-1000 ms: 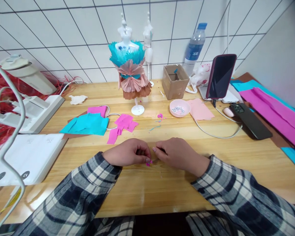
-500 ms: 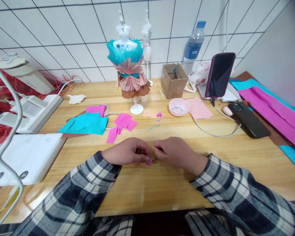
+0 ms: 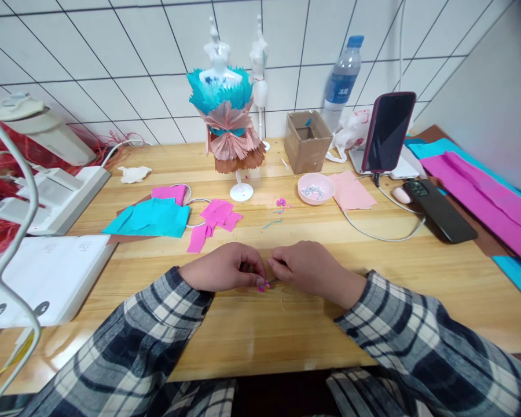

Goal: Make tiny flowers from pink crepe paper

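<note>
Between the thumb and forefinger of my left hand (image 3: 231, 267) is a tiny magenta paper flower (image 3: 264, 286), low over the wooden table. My right hand (image 3: 306, 267) is curled closed just to its right, its thumb and forefinger pinched near the flower. Whatever those right fingers hold is too small or hidden to name. Farther back lies a second small magenta flower (image 3: 281, 202) with thin teal scraps (image 3: 272, 223) beside it. Cut magenta paper pieces (image 3: 217, 215) lie beyond my left hand. A pink bowl (image 3: 316, 200) of small shiny beads stands beyond my right hand.
A small dress form (image 3: 219, 75) in teal, pink and brown pleated paper stands at the back. Near it are a cardboard box (image 3: 306, 156) and a water bottle (image 3: 342, 81). Phones (image 3: 440, 214) and cables lie right; a white power strip (image 3: 78, 197) is left.
Both hands stay almost in place. The small flower between the left fingers has turned slightly.
</note>
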